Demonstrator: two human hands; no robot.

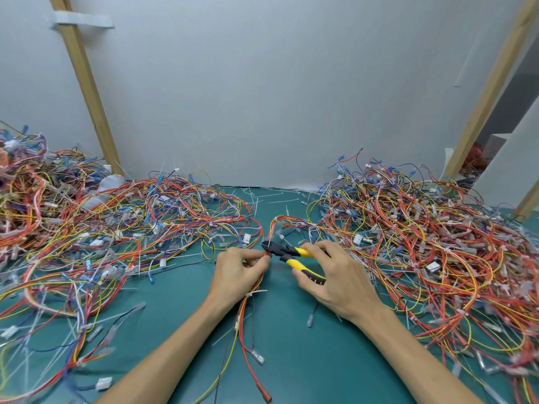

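- Pinching a wire bundle between thumb and curled fingertips of the left hand.
- Gripping yellow-handled cutters in the right hand, fingers curled round the spread handles.
- Nose of cutters against the bundle, just beyond the left fingertips.
- White cable tie round the bundle, just behind the left hand.
- Tangled wire heaps outward of both hands.

Bare forearms converge from near; the left hand pinches with curled fingertips, the right hand grips, fingers wrapped (both palms down).
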